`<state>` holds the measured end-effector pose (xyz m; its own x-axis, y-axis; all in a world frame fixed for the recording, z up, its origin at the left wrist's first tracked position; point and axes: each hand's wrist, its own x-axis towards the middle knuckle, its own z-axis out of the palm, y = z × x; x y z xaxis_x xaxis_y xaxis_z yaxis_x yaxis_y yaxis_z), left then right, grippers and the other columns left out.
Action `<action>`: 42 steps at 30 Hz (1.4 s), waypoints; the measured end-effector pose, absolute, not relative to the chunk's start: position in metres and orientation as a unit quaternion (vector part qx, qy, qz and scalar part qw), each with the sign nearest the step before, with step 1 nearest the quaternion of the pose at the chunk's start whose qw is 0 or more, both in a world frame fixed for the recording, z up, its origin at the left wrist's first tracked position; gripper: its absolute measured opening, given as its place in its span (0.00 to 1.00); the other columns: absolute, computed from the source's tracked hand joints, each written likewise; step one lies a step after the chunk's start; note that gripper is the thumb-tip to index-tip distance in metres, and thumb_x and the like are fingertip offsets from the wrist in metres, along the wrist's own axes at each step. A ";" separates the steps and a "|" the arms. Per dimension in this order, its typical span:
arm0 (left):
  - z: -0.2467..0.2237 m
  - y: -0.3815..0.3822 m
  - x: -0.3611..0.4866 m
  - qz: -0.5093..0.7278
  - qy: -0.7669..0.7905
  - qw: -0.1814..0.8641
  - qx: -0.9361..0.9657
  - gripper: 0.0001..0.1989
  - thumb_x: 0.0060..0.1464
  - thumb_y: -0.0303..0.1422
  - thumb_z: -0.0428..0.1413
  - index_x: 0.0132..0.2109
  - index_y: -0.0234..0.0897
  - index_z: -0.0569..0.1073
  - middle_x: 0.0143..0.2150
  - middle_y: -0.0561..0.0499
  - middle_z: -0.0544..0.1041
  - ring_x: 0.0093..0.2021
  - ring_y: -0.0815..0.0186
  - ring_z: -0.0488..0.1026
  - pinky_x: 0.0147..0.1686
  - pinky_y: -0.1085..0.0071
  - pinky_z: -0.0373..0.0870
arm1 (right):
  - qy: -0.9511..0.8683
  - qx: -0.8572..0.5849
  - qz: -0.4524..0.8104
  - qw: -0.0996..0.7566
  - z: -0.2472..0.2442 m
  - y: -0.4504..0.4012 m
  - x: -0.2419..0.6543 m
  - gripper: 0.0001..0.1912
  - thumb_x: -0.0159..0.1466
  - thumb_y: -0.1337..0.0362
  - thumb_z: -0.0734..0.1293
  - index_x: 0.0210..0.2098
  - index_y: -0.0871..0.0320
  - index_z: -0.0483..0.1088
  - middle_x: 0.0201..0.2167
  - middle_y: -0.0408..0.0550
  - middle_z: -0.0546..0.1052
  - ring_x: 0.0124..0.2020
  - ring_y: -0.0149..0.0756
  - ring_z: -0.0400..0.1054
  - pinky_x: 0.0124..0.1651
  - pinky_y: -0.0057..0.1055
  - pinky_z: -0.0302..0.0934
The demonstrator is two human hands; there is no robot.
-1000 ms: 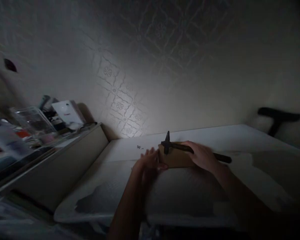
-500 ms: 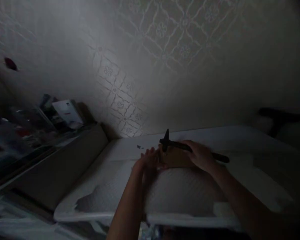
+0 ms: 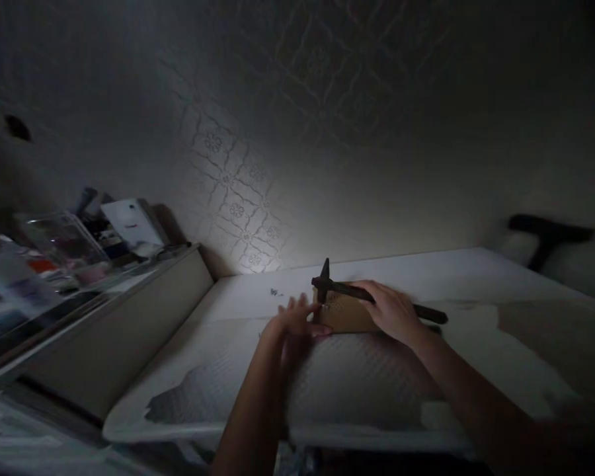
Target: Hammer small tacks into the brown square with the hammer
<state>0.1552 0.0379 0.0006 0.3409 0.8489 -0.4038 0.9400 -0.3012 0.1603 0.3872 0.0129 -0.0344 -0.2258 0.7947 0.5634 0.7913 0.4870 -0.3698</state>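
A small brown wooden block (image 3: 344, 315) lies on a worn white table (image 3: 357, 377) in dim light. A dark hammer (image 3: 327, 285) rests across the block's top, its head at the block's left end and its handle running right. My right hand (image 3: 391, 311) grips the hammer's handle over the block. My left hand (image 3: 295, 322) is at the block's left end, fingers apart, its fingertips touching the block's side just below the hammer head.
A patterned wall (image 3: 258, 198) stands close behind the table. A lower cabinet (image 3: 114, 324) on the left carries a clear box (image 3: 64, 241), a white package (image 3: 131, 225) and other clutter. A dark T-shaped object (image 3: 548, 235) sits at the far right. Tiny dark bits (image 3: 276, 292) lie near the block.
The hammer head has dipped slightly lower onto the block's left end. Both hands stay almost where they were. The lighting has dimmed.
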 end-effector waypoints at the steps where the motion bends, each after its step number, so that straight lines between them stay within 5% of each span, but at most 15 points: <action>1: 0.000 0.038 0.155 -0.124 0.558 0.187 0.799 0.47 0.39 0.65 0.47 0.64 0.53 0.47 0.68 0.48 0.28 0.65 0.43 0.26 0.58 0.41 0.33 | -0.782 -0.509 0.003 0.359 -0.034 0.013 0.387 0.21 0.59 0.72 0.60 0.51 0.50 0.62 0.47 0.46 0.72 0.47 0.40 0.67 0.48 0.38 0.60; 42: 0.004 0.036 0.156 -0.134 0.547 0.190 0.804 0.45 0.43 0.64 0.45 0.64 0.52 0.47 0.67 0.48 0.27 0.64 0.42 0.26 0.57 0.39 0.32 | -0.785 -0.504 0.021 0.360 -0.036 0.015 0.393 0.21 0.58 0.72 0.61 0.50 0.50 0.63 0.48 0.44 0.72 0.46 0.40 0.68 0.48 0.39 0.62</action>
<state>0.1558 0.0358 0.0040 0.3646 0.8291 -0.4238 0.9311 -0.3284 0.1585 0.3930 0.0148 -0.0361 -0.2327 0.8070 0.5428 0.7763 0.4903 -0.3961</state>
